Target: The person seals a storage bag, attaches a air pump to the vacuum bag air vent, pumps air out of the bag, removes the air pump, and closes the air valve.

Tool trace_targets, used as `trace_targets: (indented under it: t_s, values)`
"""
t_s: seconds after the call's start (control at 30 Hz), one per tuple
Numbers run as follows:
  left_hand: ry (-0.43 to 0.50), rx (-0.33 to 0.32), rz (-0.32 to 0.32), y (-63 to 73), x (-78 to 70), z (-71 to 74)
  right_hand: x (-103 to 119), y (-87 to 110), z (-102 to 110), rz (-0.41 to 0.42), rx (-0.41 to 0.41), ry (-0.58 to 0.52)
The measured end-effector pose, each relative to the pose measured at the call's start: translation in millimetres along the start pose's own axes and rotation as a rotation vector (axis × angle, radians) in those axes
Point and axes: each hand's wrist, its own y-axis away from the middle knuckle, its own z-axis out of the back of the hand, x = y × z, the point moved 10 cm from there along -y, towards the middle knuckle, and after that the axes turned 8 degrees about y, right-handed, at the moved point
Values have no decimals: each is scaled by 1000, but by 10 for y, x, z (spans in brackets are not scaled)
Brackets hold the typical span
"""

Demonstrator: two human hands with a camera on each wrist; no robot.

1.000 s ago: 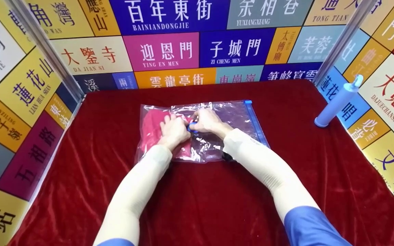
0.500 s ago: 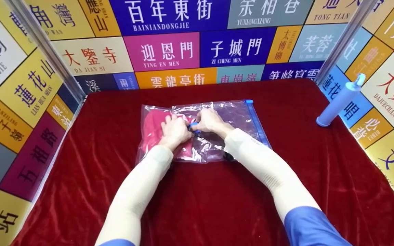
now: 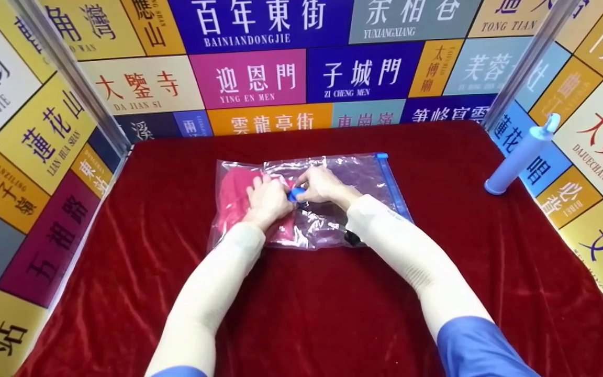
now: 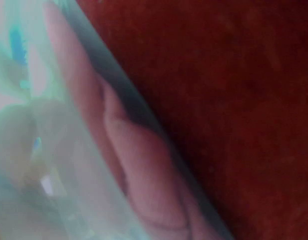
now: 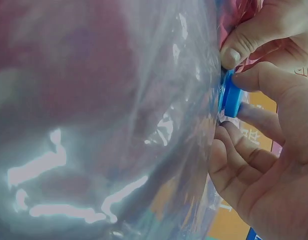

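Observation:
A clear vacuum storage bag (image 3: 333, 222) with a folded pink cloth (image 3: 236, 196) inside lies on the table, its blue zip strip (image 3: 395, 183) at the right. My right hand (image 3: 321, 184) pinches the blue valve cap (image 5: 233, 101) between thumb and fingers near the bag's middle. On the cloth side, my left hand (image 3: 269, 199) rests on the bag, its thumb (image 5: 232, 56) pressed against the film beside the valve; its fingertips are partly hidden. The left wrist view is blurred, showing pink cloth (image 4: 144, 170) behind hazy plastic.
A light blue hand pump (image 3: 516, 159) stands at the table's right edge. Dark red velvet (image 3: 327, 309) covers the table. Printed sign panels (image 3: 249, 78) and metal posts (image 3: 95, 99) enclose the back and sides. A small black object (image 3: 352, 239) shows by the right sleeve.
My right hand has turned slightly at the valve, and more of the blue cap's face shows. The right forearm has shifted slightly right. My left hand has stayed beside the valve.

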Motion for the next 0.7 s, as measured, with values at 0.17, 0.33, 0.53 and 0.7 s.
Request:
trace_targets:
  t_s: [0.17, 0.33, 0.53, 0.7]
  values:
    - [-4, -6, 4, -6, 2, 3, -2, 4, 35, 8, -30, -7]
    - [-17, -18, 7, -3, 5, 18, -21, 13, 64, -28, -82, -2]
    - [11, 5, 14, -21, 13, -13, -50, 34, 61, -108, -102, 40]
    - [2, -2, 8, -10, 6, 2, -61, 47, 48, -145, -89, 30]
